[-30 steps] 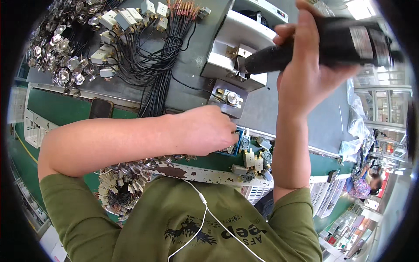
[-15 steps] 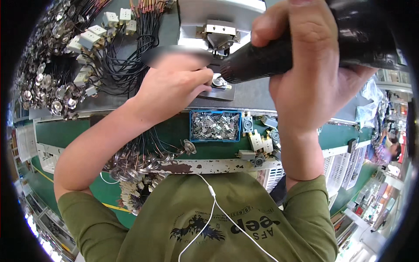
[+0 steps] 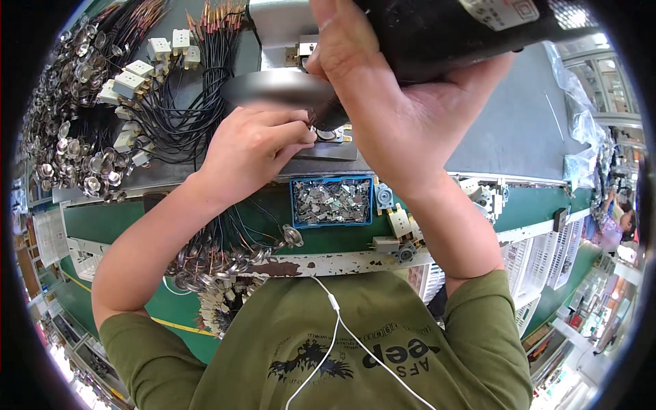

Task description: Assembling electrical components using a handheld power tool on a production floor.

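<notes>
My right hand (image 3: 410, 130) is wrapped round a thick black power tool (image 3: 437, 41) with a pale label and a vented end. The tool's narrower end slopes down to the left, close over a small round metal part (image 3: 328, 134) with brass-coloured tabs. That part sits on a flat metal block (image 3: 335, 154); the exact contact with the tool tip is hidden. My left hand (image 3: 246, 143) is closed, with thumb and forefinger pinched at the left edge of the small part.
A blue tray (image 3: 332, 225) of small metal pieces stands nearer me, with white ceramic blocks (image 3: 398, 222) beside it. Bundled black wires (image 3: 188, 102) with round metal discs (image 3: 89, 147) crowd the left. Behind the block is a grey machine (image 3: 277, 24). Clear plastic bags (image 3: 581, 164) lie far right.
My right hand and the tool have moved left, bringing the tool's narrow end over the small metal part. My left hand keeps its pinch there, and the view has shifted slightly.
</notes>
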`<state>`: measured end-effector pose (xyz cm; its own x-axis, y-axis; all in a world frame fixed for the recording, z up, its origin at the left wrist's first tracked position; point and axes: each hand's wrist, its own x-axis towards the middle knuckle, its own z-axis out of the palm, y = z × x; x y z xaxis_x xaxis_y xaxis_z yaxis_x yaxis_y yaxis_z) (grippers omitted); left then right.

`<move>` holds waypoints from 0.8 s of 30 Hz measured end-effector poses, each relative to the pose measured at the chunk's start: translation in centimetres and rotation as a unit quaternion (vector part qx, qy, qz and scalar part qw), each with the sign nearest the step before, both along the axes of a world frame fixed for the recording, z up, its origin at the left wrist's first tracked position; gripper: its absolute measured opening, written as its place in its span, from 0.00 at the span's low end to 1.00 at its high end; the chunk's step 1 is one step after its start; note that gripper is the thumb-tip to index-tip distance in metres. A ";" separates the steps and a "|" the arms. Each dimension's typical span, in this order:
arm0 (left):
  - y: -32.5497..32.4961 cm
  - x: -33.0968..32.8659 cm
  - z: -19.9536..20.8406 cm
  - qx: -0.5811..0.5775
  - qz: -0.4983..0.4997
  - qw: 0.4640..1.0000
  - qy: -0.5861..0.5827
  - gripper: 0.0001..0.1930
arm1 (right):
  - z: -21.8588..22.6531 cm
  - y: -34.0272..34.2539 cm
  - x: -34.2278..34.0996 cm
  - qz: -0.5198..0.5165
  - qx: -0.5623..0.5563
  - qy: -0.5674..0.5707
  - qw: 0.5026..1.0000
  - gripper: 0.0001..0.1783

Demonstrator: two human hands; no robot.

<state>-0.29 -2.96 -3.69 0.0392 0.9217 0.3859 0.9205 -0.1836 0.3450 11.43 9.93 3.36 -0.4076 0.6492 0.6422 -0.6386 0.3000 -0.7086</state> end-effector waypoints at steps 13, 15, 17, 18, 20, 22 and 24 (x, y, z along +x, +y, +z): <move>0.4 0.3 0.2 -0.013 0.015 0.999 -0.042 0.05 | 1.4 -0.6 -1.3 0.041 0.010 -0.105 0.994 0.41; 0.4 0.4 -0.1 -0.003 0.021 0.998 -0.066 0.06 | 1.6 -0.4 -1.7 0.093 0.010 -0.083 0.992 0.37; 0.4 0.6 0.2 -0.027 0.053 0.995 -0.080 0.08 | 1.7 0.6 -2.1 0.134 -0.011 -0.092 0.987 0.34; 0.3 0.7 0.3 -0.054 0.077 0.991 -0.092 0.10 | 1.7 1.4 -2.2 0.164 -0.008 -0.122 0.979 0.32; 0.1 0.5 0.2 -0.080 0.101 0.989 -0.074 0.17 | 1.6 1.8 -2.3 0.198 -0.019 -0.146 0.969 0.29; 0.4 0.5 1.1 -0.122 0.092 0.987 -0.056 0.16 | 1.2 2.7 -2.6 0.216 -0.010 -0.157 0.964 0.29; 0.9 0.5 2.3 -0.166 0.080 0.982 -0.040 0.15 | 1.7 2.8 -2.8 0.214 -0.004 -0.187 0.959 0.28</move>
<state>0.21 -2.04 -1.37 -0.1352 0.9891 0.0588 0.8963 0.0968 0.4328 8.67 12.69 5.05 -0.8383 0.3751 0.3956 -0.4035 0.0611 -0.9129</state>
